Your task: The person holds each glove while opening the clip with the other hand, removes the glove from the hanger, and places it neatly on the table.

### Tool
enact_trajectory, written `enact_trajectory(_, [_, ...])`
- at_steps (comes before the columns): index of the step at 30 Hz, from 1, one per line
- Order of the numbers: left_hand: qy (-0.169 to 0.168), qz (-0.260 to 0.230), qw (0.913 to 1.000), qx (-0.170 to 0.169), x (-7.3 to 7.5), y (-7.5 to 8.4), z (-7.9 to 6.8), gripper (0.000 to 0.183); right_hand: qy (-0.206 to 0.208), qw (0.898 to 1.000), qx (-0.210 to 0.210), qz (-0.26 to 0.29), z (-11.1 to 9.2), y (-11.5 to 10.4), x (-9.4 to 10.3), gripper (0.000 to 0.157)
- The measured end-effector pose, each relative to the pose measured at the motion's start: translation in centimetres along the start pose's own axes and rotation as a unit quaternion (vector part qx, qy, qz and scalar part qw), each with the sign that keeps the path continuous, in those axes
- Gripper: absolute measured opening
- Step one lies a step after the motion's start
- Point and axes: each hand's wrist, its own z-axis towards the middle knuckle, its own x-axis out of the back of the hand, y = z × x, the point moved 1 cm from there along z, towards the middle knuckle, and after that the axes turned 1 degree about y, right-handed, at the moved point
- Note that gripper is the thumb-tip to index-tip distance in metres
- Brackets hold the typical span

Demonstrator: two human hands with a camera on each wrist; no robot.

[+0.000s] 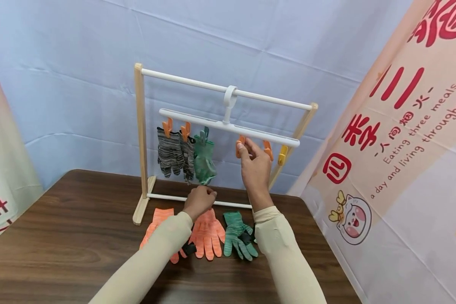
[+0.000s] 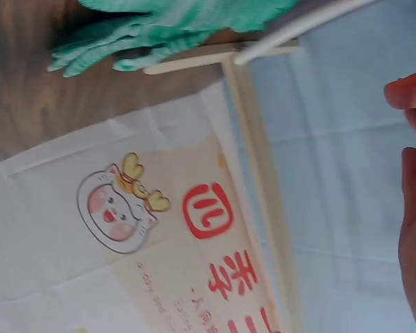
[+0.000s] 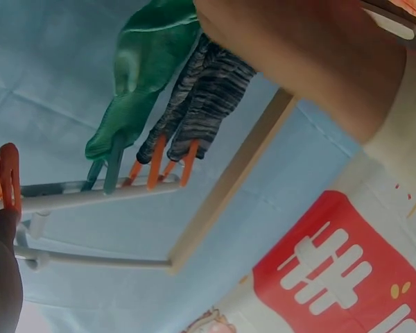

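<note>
My right hand (image 1: 255, 164) pinches an orange clothespin (image 1: 240, 147) on the white hanger bar (image 1: 262, 134); that clothespin (image 3: 9, 177) shows between thumb and fingers in the right wrist view. Left of it hang a green glove (image 1: 204, 162) from a dark green clothespin (image 1: 204, 133) and two grey-black striped gloves (image 1: 169, 154) from orange clothespins (image 1: 167, 127). My left hand (image 1: 200, 202) hovers just below the hanging green glove, fingers loosely bent; the left wrist view shows a gap between its thumb and fingers (image 2: 410, 91) and nothing held.
Two orange gloves (image 1: 208, 232) and a green glove (image 1: 235, 236) lie on the brown table (image 1: 61, 236), partly behind my forearms. The hanger hooks over a wooden-legged rack (image 1: 140, 126). Another orange clothespin (image 1: 267, 150) and a yellow one (image 1: 283, 155) hang at the bar's right end.
</note>
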Motion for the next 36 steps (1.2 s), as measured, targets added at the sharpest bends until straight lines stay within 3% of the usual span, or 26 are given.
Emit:
enact_trajectory(4, [-0.01, 0.015, 0.9998, -0.003, 2.2, -0.3, -0.7, 0.035, -0.003, 1.0, 0.0, 0.0, -0.1, -0.1, 0.0, 0.04])
enact_trajectory(7, [0.005, 0.025, 0.9996, -0.013, 3.6, -0.4, -1.1, 0.029, -0.001, 1.0, 0.0, 0.0, -0.2, -0.1, 0.1, 0.04])
enact_trajectory(12, [0.075, 0.041, 0.996, -0.024, 5.2, -0.3, -1.5, 0.032, 0.004, 1.0, -0.001, 0.001, -0.1, 0.0, 0.2, 0.039])
enact_trajectory(15, [0.121, 0.039, 0.9913, -0.034, 5.7, -0.2, -1.7, 0.025, 0.004, 1.0, 0.002, -0.001, -0.1, 0.0, 0.1, 0.039])
enact_trajectory(19, [0.195, 0.016, 0.9785, -0.065, 6.3, 0.1, -1.6, 0.02, 0.005, 1.0, 0.004, -0.006, -0.1, 0.1, 0.0, 0.039])
enact_trajectory(24, [0.275, -0.022, 0.953, -0.126, 7.1, 1.1, -1.2, 0.021, 0.005, 1.0, 0.002, -0.006, -0.1, 0.0, 0.0, 0.039])
enact_trajectory(29, [0.283, -0.049, 0.9425, -0.171, 7.9, 2.2, -1.1, 0.026, 0.003, 1.0, -0.001, -0.009, -0.2, 0.0, 0.0, 0.039])
enact_trajectory(36, [0.253, -0.074, 0.949, -0.172, 8.7, 3.3, -0.7, 0.03, 0.005, 1.0, 0.002, -0.013, -0.2, 0.0, 0.1, 0.038])
